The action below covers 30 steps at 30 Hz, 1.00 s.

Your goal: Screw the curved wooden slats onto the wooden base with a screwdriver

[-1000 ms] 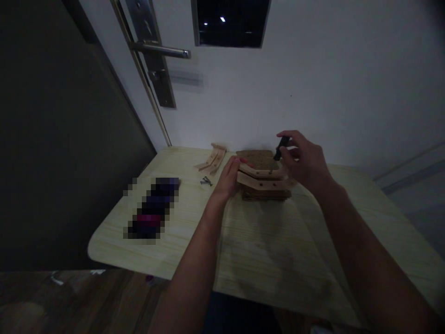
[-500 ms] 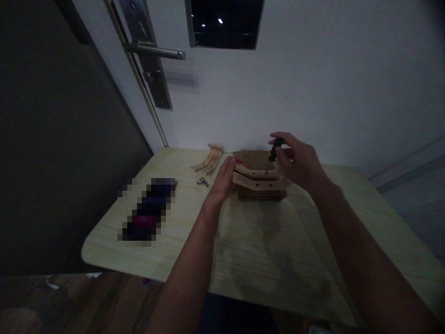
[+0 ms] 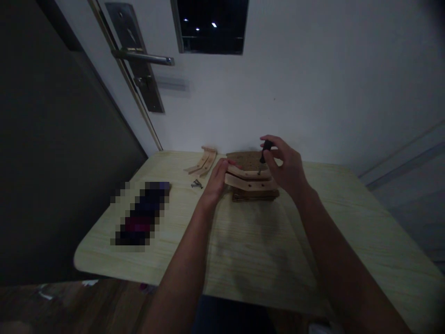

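Note:
My left hand (image 3: 216, 181) is closed around the left end of a pair of bent wooden strips (image 3: 257, 184) with drilled holes. My right hand (image 3: 288, 167) grips a small screwdriver (image 3: 266, 149) by its black handle. Its lower end points down at a hole in the rear strip, where a bit of metal shows; whether that is shank or screw I cannot tell. Beneath and behind the strips lies a brown, cardboard-like stack (image 3: 247, 160). A loose pile of screws (image 3: 196, 184) and another pair of bent wooden strips (image 3: 207, 160) lie left of my left hand.
A pixelated dark item (image 3: 142, 213) lies on the left of the light wood-grain table (image 3: 243, 260). Behind the table stands a white door (image 3: 306, 93) with a metal lever handle (image 3: 149, 58) and a dark window (image 3: 212, 25).
The view has turned slightly, so the table, strips and hands appear farther left. Both hands keep their holds, and the screwdriver stays at the same hole.

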{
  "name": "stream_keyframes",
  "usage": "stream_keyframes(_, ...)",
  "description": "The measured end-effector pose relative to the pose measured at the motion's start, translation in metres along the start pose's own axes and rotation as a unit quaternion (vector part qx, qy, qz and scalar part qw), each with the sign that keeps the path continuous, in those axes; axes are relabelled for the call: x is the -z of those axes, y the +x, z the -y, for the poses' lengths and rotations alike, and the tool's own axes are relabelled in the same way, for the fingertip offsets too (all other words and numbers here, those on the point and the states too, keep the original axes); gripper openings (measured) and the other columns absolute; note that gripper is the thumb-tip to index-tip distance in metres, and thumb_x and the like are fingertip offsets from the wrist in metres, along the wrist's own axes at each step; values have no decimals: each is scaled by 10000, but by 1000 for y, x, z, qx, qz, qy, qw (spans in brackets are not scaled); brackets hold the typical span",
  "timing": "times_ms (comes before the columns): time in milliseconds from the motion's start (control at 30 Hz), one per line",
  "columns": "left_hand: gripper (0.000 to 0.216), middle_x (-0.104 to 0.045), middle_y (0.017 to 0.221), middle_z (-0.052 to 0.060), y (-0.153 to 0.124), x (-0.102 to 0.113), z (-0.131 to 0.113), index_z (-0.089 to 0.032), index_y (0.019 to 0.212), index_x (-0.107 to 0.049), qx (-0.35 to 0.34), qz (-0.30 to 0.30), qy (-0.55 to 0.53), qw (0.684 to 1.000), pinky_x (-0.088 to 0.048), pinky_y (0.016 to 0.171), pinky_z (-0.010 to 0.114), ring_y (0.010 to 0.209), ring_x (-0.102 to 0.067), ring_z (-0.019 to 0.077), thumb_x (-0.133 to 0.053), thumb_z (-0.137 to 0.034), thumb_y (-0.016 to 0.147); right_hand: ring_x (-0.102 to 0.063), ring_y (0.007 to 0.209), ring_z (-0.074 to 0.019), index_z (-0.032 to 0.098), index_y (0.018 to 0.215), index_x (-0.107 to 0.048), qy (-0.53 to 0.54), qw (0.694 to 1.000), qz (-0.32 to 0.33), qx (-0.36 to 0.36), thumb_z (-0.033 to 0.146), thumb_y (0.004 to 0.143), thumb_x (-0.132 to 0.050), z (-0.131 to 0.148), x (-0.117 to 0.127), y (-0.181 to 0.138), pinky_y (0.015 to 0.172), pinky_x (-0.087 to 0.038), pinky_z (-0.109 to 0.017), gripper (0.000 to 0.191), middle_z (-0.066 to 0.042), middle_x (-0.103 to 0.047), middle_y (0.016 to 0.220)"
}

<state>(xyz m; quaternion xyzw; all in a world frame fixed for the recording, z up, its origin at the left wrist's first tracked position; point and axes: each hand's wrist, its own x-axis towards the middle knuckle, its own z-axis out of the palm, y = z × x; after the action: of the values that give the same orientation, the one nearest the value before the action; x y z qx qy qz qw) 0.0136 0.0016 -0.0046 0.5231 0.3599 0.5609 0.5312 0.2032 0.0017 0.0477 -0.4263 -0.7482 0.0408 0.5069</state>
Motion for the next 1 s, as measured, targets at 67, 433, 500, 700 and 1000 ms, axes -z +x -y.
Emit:
stream_keyframes(67, 378, -748, 939, 70, 0, 0, 1, -214, 950, -576, 7, -3, -8, 1000, -524, 856, 362, 870, -695, 215, -463, -571, 899, -700, 859, -173, 233, 1252, -566, 45, 999, 20, -2, 408, 934, -484, 0, 0, -4, 758, -607, -326, 371, -79, -688, 1106)
stream_keyframes(433, 380, -755, 851, 69, 13, 6, 15, -198, 943, -567, 5, 8, -68, 998, -540, 834, 401, 865, -720, 251, -561, -562, 832, -603, 740, -147, 278, 1210, -607, 36, 997, -59, -26, 381, 855, -639, -5, -15, -8, 700, -567, -299, 371, -14, -644, 914)
stream_keyframes(500, 379, -752, 861, 68, 14, 7, 17, -197, 954, -570, 2, 6, -64, 998, -543, 828, 400, 863, -718, 249, -552, -559, 841, -585, 727, -142, 278, 1142, -642, 25, 997, -71, -28, 353, 849, -640, -5, -16, -8, 678, -554, -292, 302, -15, -640, 929)
stream_keyframes(700, 362, -739, 890, 54, 14, 10, 18, -207, 961, -582, -1, 7, -64, 998, -542, 830, 375, 908, -702, 238, -548, -551, 853, -643, 947, -177, 269, 1232, -588, 90, 995, -37, -30, 359, 923, -503, -2, -12, -8, 861, -551, -360, 333, -57, -648, 1214)
stream_keyframes(1000, 341, -737, 931, 52, 13, 13, 20, -218, 982, -571, -1, 17, -68, 998, -537, 797, 350, 887, -695, 224, -520, -538, 880, -685, 842, -169, 268, 1301, -537, 172, 982, -2, -82, 354, 943, -472, -6, -12, -11, 819, -561, -347, 374, -32, -705, 946)
